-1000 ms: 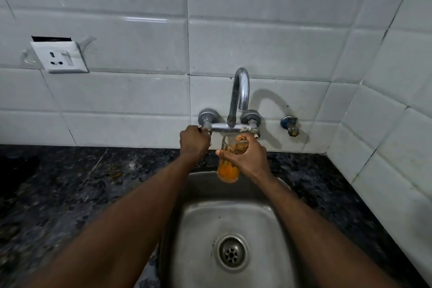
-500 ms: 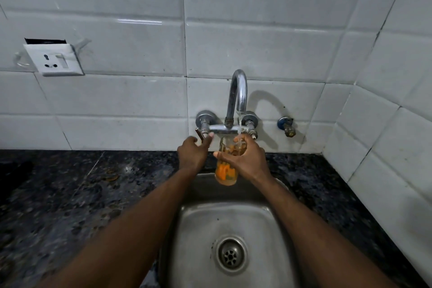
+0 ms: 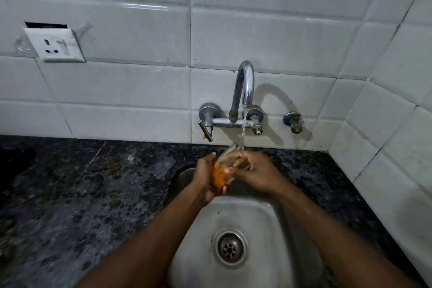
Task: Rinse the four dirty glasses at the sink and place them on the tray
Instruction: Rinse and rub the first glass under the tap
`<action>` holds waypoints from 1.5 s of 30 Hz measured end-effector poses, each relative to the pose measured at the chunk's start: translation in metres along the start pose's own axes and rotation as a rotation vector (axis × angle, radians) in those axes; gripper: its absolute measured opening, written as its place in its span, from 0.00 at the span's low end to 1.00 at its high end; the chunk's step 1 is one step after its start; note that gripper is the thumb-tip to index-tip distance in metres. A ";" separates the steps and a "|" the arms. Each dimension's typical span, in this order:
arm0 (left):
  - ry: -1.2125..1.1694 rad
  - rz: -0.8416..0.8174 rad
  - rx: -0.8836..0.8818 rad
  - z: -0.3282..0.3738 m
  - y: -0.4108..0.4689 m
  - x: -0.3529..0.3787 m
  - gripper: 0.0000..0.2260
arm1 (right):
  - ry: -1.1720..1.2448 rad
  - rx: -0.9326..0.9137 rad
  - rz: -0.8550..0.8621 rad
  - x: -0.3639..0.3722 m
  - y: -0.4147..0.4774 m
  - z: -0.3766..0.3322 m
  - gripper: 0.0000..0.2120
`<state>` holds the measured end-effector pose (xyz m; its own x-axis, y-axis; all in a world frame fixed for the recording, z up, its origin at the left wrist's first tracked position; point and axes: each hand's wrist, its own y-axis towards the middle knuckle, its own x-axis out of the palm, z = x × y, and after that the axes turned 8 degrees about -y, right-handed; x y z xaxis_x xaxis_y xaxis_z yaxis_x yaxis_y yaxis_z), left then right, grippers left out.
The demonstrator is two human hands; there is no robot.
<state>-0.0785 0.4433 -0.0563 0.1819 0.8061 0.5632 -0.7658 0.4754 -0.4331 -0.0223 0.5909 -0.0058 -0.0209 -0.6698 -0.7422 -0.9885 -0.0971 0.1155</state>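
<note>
A clear glass (image 3: 221, 170) with orange residue in its lower part is tilted under the running tap (image 3: 244, 91), its rim pointing up toward the water stream. My left hand (image 3: 205, 177) wraps around the glass from the left and below. My right hand (image 3: 259, 173) is at the glass's right side, fingers on or in its upper part. Both hands are over the back edge of the steel sink (image 3: 268, 217). No other glasses and no tray are in view.
The tap lever (image 3: 205, 130) hangs at the left of the wall mixer, a blue-capped valve (image 3: 292, 121) at its right. Dark speckled counter (image 3: 81, 194) surrounds the sink. A wall socket (image 3: 55, 45) is at upper left. The drain (image 3: 230, 249) sits mid-sink.
My left hand left the tap lever and came down onto the glass. Water now runs from the spout. The glass has tilted and dropped lower over the sink.
</note>
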 end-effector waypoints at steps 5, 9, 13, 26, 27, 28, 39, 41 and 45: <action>0.164 0.020 0.261 -0.003 -0.002 -0.001 0.14 | -0.175 -0.020 -0.538 -0.031 0.024 -0.012 0.18; 0.280 0.087 -0.001 0.020 -0.004 -0.004 0.16 | -0.758 -0.393 -0.536 -0.020 0.032 -0.009 0.27; 0.308 0.029 0.041 0.028 -0.007 -0.012 0.19 | -0.355 -0.146 -0.553 -0.008 0.030 0.001 0.24; 0.271 0.164 0.304 0.017 -0.004 -0.001 0.13 | -0.312 -0.098 -0.571 -0.013 0.023 -0.005 0.26; 0.277 0.197 0.262 0.015 -0.003 -0.001 0.13 | -0.389 -0.155 -0.552 -0.015 0.025 0.000 0.27; 0.288 0.205 0.176 0.016 -0.004 0.000 0.13 | -0.540 -0.246 -0.537 -0.015 0.024 0.002 0.27; 0.472 0.179 0.190 0.033 -0.012 0.000 0.12 | -0.893 -0.366 -0.517 -0.013 0.016 -0.015 0.34; 0.444 0.179 0.106 0.038 -0.014 0.000 0.12 | -0.995 -0.422 -0.451 -0.007 0.017 -0.007 0.32; 0.366 0.072 0.310 0.036 -0.012 -0.003 0.15 | -0.311 -0.065 -0.546 -0.009 0.020 -0.017 0.23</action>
<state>-0.0921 0.4220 -0.0270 0.2843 0.9306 0.2305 -0.9221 0.3313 -0.2002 -0.0397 0.5825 0.0148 0.4318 -0.2671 -0.8615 -0.8582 -0.4155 -0.3014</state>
